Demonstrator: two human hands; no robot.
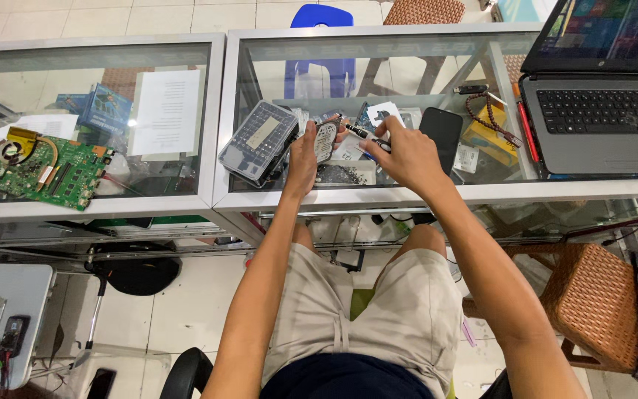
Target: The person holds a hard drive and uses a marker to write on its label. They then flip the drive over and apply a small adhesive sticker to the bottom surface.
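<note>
My left hand (306, 151) grips a small silver hard drive (326, 140), holding it upright over the glass counter (378, 196). Just to the right, my right hand (402, 154) holds a black screwdriver (367, 136) whose tip points left toward the drive. Under both hands lies a small white tray of dark screws (342, 174). A grey plastic drive case (258, 142) rests tilted at the left of my left hand.
A black phone (442, 131) and brown beads (492, 118) lie right of my hands. An open laptop (599, 111) stands at the far right. A green circuit board (46, 171) lies on the left counter. A wicker stool (592, 303) sits lower right.
</note>
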